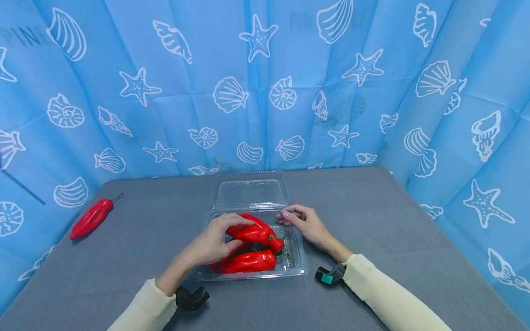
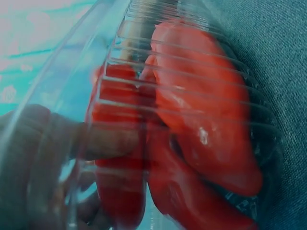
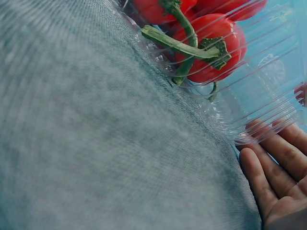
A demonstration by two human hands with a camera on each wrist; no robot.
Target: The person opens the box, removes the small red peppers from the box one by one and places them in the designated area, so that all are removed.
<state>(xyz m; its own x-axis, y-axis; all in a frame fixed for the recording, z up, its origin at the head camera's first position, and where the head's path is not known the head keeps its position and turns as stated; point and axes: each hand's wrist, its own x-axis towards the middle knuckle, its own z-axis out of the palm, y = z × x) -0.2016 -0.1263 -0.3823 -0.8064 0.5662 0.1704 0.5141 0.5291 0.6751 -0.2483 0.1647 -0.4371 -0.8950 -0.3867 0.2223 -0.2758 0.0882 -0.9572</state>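
Observation:
Several long red peppers lie in a clear plastic clamshell container (image 1: 303, 263), whose hinged lid (image 1: 251, 192) is folded back flat behind it. My left hand (image 1: 208, 240) reaches in from the left and holds a red pepper (image 1: 257, 234) on top of the others, thumb in front and fingers behind. Another red pepper (image 1: 250, 262) lies along the container's front side. In the right wrist view, green stems (image 3: 184, 48) point to the container's right end. There my right hand (image 1: 308, 225) has its fingers relaxed, fingertips (image 3: 256, 125) right at the clear wall, holding nothing.
One more red pepper (image 1: 92, 219) lies alone on the grey tabletop (image 1: 372, 216) at the far left, stem pointing away. A blue curtain (image 1: 265, 115) with white shells and starfish hangs behind the table and along its sides.

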